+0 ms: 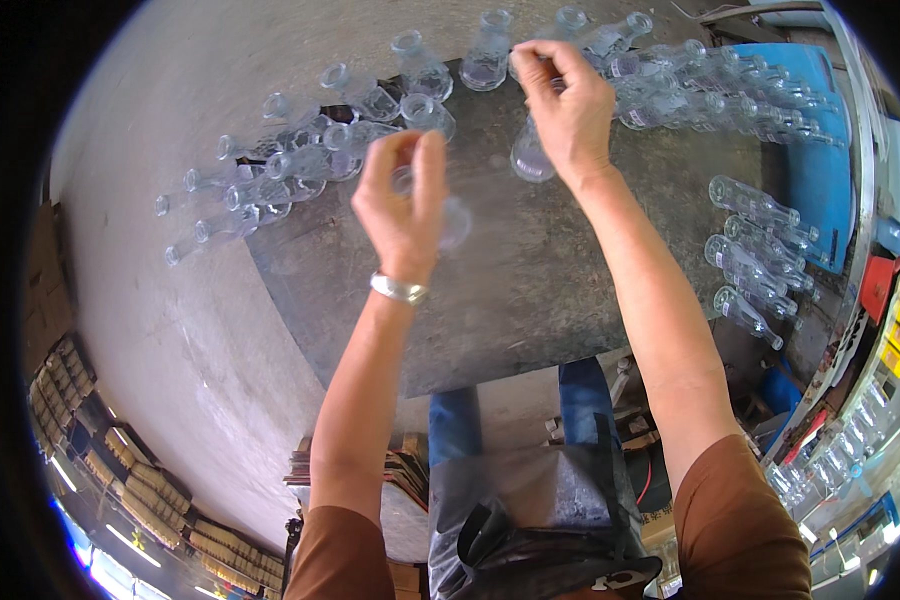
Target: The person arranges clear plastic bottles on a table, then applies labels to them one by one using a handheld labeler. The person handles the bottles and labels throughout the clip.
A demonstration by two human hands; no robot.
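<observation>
My left hand (400, 205), with a silver band at the wrist, is curled round a clear glass bottle (455, 222). The bottle's base shows beside the palm, smeared by motion, and the fingers partly cover its neck. Farther away and to the right, my right hand (575, 112) has its fingertips pinched together at the upper end of another clear bottle (532, 158). That bottle's lower body shows below the fingers, over the dark tabletop (510, 300). Just beyond my left hand is a standing bottle (428, 112), and past my right hand stands another clear bottle (487, 55).
Clear bottles (300, 165) line the table's far left edge. More bottles (690, 90) stand at the far right, beside a blue panel (800, 150). Several others (755, 255) are grouped at the right edge. A metal rail (863, 180) and a red bin (875, 288) lie beyond.
</observation>
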